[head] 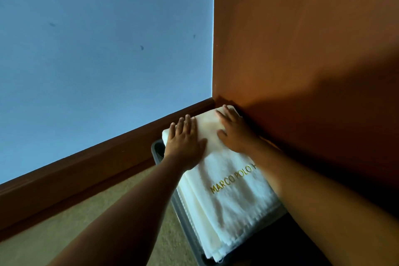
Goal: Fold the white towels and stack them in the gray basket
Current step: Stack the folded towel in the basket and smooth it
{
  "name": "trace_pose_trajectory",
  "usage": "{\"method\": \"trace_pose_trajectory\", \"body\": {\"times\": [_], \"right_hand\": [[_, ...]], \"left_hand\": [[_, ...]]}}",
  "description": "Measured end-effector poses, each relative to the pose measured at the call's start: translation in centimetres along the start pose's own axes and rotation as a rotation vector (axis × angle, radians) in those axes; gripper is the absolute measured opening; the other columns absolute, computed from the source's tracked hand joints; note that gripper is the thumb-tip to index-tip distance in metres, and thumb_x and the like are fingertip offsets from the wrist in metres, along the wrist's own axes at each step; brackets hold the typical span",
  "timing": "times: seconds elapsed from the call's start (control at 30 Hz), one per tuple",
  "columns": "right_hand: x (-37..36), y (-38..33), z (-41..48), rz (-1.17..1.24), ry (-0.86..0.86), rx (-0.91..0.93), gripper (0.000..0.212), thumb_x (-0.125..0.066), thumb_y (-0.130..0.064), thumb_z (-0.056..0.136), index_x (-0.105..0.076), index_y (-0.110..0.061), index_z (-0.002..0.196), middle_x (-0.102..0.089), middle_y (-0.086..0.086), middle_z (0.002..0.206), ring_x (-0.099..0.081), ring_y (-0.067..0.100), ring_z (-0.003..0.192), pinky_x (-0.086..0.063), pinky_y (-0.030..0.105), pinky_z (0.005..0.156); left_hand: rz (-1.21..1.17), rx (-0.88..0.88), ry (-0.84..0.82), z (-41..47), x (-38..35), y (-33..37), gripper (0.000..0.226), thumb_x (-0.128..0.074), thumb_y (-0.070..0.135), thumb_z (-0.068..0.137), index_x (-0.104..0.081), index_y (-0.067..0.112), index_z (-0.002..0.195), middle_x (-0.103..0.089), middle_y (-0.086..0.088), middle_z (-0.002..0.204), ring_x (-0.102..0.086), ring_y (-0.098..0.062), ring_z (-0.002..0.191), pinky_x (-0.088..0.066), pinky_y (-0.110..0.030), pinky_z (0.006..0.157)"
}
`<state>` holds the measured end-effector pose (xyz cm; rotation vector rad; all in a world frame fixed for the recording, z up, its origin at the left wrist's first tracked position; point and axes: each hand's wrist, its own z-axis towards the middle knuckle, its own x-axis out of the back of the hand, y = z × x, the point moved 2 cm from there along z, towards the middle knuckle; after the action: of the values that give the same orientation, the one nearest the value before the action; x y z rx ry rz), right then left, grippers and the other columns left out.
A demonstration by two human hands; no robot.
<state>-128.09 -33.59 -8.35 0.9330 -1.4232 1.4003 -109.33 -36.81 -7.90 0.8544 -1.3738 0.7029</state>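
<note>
left hand (183,138) flat, fingers straight and close together, pressed on the far left part of the top white towel (233,201). right hand (235,134) flat as well, fingers slightly spread, pressed near the far right corner of the same towel. nothing pinched or gripped by either.

folded, gold lettering (233,181) up, lying on the stack of white towels (198,211) inside the gray basket (157,149), covering it nearly from edge to edge and standing above the rim.

judged risks: with the pile this high and the layers fanned out unevenly along the near left edge, a lopsided push apt to tilt the pile or slide the top fold toward the near corner and over the rim. terry clinging to the palms on release, enough to pull the fold open. pressure only at the far end, so the near end possibly left loose.

around: blue wall (97,49) and dark skirting board (108,162) beyond the far edge, orange-brown wall (302,49) hard against the right side, carpet (133,192) below. little room on the right; right forearm (313,190) hiding the end of the lettering and the basket's right edge.
</note>
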Motion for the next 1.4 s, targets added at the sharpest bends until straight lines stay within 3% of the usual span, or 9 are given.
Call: {"method": "trace_pose_trajectory", "body": {"times": [0.1, 0.3, 0.57, 0.77, 0.9, 1.2, 1.27, 1.4], "right_hand": [[-2.6, 0.3, 2.8, 0.062, -0.073, -0.027, 0.095, -0.011, -0.062, 0.070, -0.020, -0.028, 0.158, -0.004, 0.003, 0.168, 0.001, 0.019, 0.154, -0.009, 0.045, 0.122], [-5.1, 0.5, 7.8, 0.112, -0.188, -0.085, 0.075, -0.025, -0.053, 0.082, -0.024, -0.037, 0.156, -0.009, -0.001, 0.167, -0.003, 0.018, 0.154, -0.006, 0.044, 0.123], [-5.3, 1.3, 8.9, 0.128, -0.202, -0.110, 0.074, -0.025, -0.051, 0.082, -0.024, -0.038, 0.155, -0.010, -0.001, 0.167, -0.004, 0.019, 0.154, -0.005, 0.041, 0.122], [-4.4, 1.0, 5.4, 0.111, -0.149, -0.094, 0.076, -0.022, -0.049, 0.086, -0.011, -0.032, 0.159, 0.001, 0.002, 0.168, 0.004, 0.018, 0.154, 0.000, 0.041, 0.124], [-4.5, 1.4, 3.2, 0.072, -0.147, -0.188, 0.067, -0.025, -0.053, 0.102, 0.001, -0.031, 0.159, 0.008, 0.002, 0.168, 0.006, 0.021, 0.154, 0.002, 0.041, 0.124], [-2.9, 2.1, -7.5, 0.094, -0.136, -0.276, 0.083, -0.033, -0.068, 0.095, 0.003, -0.030, 0.159, 0.007, 0.004, 0.167, 0.006, 0.022, 0.154, 0.002, 0.040, 0.124], [-2.7, 2.0, -9.9, 0.090, -0.130, -0.288, 0.089, -0.030, -0.076, 0.091, 0.001, -0.029, 0.160, 0.006, 0.004, 0.168, 0.005, 0.022, 0.154, 0.000, 0.042, 0.124], [-2.6, 1.6, -14.7, 0.068, -0.071, -0.317, 0.127, -0.002, -0.103, 0.054, -0.003, -0.032, 0.159, 0.003, 0.003, 0.168, 0.002, 0.020, 0.154, -0.003, 0.044, 0.122]], "left_hand": [[-0.039, 0.037, -0.053, 1.0, -1.8, -1.7, 0.087, -0.017, 0.067, 0.099, 0.002, 0.009, 0.161, 0.004, -0.011, 0.169, 0.004, -0.027, 0.156, 0.006, -0.044, 0.125], [-0.094, 0.076, -0.118, 5.1, -3.7, -5.0, 0.087, -0.015, 0.070, 0.097, -0.008, 0.011, 0.161, -0.011, -0.010, 0.169, -0.010, -0.025, 0.155, -0.003, -0.041, 0.126], [-0.086, 0.052, -0.083, 6.5, -4.6, -5.5, 0.088, -0.012, 0.071, 0.096, -0.015, 0.011, 0.161, -0.021, -0.009, 0.167, -0.019, -0.025, 0.153, -0.010, -0.041, 0.125], [-0.053, 0.021, 0.013, 2.9, -3.8, -3.2, 0.090, 0.001, 0.067, 0.092, 0.002, 0.009, 0.161, 0.007, -0.010, 0.169, 0.008, -0.024, 0.156, 0.009, -0.042, 0.124], [-0.112, 0.022, 0.024, -0.8, -3.9, -0.7, 0.094, 0.003, 0.071, 0.090, 0.008, 0.008, 0.160, 0.022, -0.011, 0.165, 0.025, -0.025, 0.152, 0.021, -0.040, 0.120], [-0.205, -0.010, -0.092, -10.6, -4.3, 4.1, 0.130, -0.018, 0.100, 0.073, 0.025, 0.008, 0.154, 0.041, -0.010, 0.157, 0.040, -0.023, 0.145, 0.015, -0.043, 0.124], [-0.208, -0.020, -0.110, -12.3, -4.2, 5.1, 0.140, -0.024, 0.104, 0.066, 0.028, 0.008, 0.153, 0.044, -0.011, 0.156, 0.042, -0.024, 0.144, 0.015, -0.044, 0.123], [-0.217, -0.052, -0.118, -15.1, -4.8, 5.8, 0.147, -0.033, 0.105, 0.062, 0.030, 0.008, 0.152, 0.047, -0.009, 0.154, 0.044, -0.024, 0.142, 0.018, -0.044, 0.122]]}}
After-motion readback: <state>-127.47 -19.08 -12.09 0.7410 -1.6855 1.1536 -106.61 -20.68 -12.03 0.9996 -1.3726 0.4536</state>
